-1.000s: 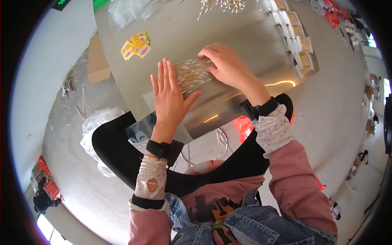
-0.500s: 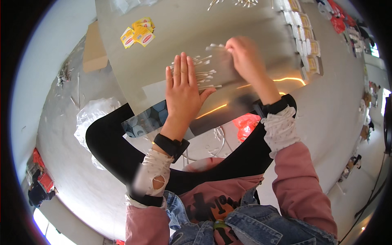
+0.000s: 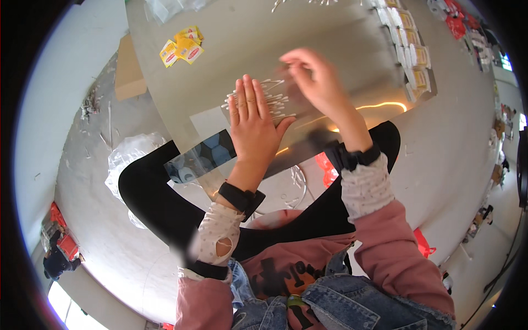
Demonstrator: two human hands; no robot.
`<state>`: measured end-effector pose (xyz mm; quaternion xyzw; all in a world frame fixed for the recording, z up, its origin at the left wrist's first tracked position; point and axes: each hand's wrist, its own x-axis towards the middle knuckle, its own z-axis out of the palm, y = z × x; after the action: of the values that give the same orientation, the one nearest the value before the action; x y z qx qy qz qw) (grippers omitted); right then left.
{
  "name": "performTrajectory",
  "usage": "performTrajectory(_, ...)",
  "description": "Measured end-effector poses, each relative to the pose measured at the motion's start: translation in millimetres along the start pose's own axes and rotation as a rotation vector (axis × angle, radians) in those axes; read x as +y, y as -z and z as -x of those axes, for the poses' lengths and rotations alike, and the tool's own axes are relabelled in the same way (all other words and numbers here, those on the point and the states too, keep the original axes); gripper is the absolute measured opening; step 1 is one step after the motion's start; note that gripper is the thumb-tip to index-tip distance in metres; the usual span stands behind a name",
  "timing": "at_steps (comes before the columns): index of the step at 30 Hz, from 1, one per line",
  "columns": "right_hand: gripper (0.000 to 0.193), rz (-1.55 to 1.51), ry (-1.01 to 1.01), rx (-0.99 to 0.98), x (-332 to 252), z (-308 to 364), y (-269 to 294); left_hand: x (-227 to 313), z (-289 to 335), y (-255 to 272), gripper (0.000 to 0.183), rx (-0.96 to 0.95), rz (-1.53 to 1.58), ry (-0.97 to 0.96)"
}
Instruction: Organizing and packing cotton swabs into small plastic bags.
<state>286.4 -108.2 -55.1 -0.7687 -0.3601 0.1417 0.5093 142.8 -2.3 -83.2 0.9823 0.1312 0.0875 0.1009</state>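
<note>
My left hand (image 3: 254,124) lies flat, fingers stretched out, over a bunch of white cotton swabs (image 3: 278,102) on the metal tabletop (image 3: 236,49). Swab tips stick out on both sides of its fingers. To the right and a little farther off, my right hand (image 3: 319,82) hovers over the table, partly blurred. Its fingers are loosely bent and apart, and I see no swab in them. A few swabs cross at the far edge of the bunch, close to the right fingertips.
Several yellow-and-white packets (image 3: 187,47) lie at the far left of the table. Packs with yellow labels (image 3: 413,55) line its right edge. More swabs (image 3: 316,1) show at the far edge. Beside the table are a cardboard piece (image 3: 130,71) and a clear plastic bag (image 3: 129,157).
My right hand has come left and nearer the bunch, and the swabs it held are out of its fingers. My left hand stays flat on the bunch.
</note>
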Motion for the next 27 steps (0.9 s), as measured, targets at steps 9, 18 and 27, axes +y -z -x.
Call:
performTrajectory(9,0.015,-0.075,-0.388,0.311,-22.6,88.9,7.8,-8.5,-39.2,-5.2,0.107,0.058,-0.113,0.027)
performTrajectory(18,0.019,-0.015,-0.226,0.283,-26.4,81.7,-9.1,-8.3,-31.9,-1.8,0.108,0.022,-0.080,0.013)
performTrajectory(27,0.023,0.208,-0.050,0.219,-16.8,68.1,-15.1,-40.4,23.6,40.6,0.075,0.162,0.288,0.135)
